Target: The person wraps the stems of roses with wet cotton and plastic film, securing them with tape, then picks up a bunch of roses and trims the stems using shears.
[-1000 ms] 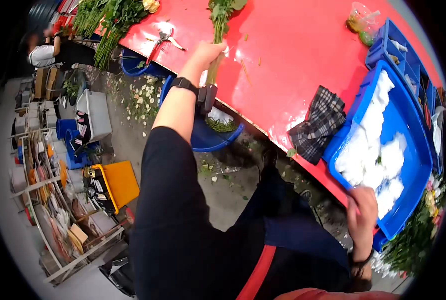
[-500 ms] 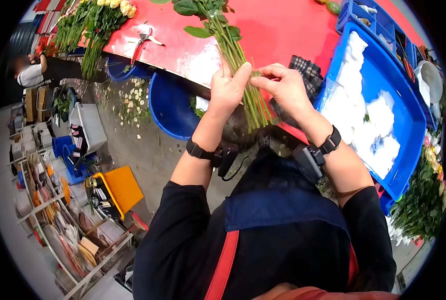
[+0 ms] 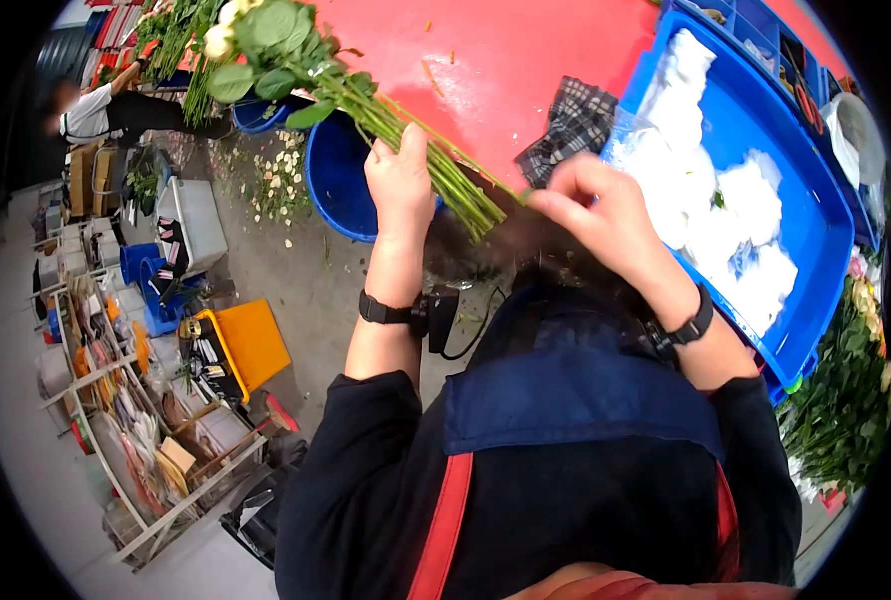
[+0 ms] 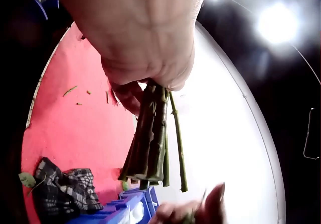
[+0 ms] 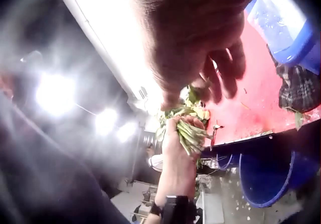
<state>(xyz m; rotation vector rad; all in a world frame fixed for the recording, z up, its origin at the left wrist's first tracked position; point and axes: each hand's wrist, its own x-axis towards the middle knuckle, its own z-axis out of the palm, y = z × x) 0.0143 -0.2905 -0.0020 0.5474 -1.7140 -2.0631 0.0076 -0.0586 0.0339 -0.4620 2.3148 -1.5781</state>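
Note:
A bunch of green stems (image 3: 441, 175) with leaves and pale roses slants over the red table's edge, its cut ends toward the person. The left hand (image 3: 401, 195) grips the bunch around its lower part; in the left wrist view thick stems (image 4: 150, 138) come out below that hand (image 4: 145, 48). Just right of the cut ends, the right hand (image 3: 606, 215) pinches something thin and green at its fingertips, seemingly the end of a thin stem running along the bunch. In the right wrist view, that hand (image 5: 200, 48) partly hides the leaves behind it.
A blue tray (image 3: 811, 270) with white material lies at the right, beside a checked cloth (image 3: 569, 125) on the red table (image 3: 506, 60). Blue tubs (image 3: 341, 185) stand below the table edge. Another person (image 3: 91, 115) is at the far left.
The right hand came from beside the tray to the stems, then drew back right. The left hand brought the bunch off the table toward the body, and it now slants more to the left.

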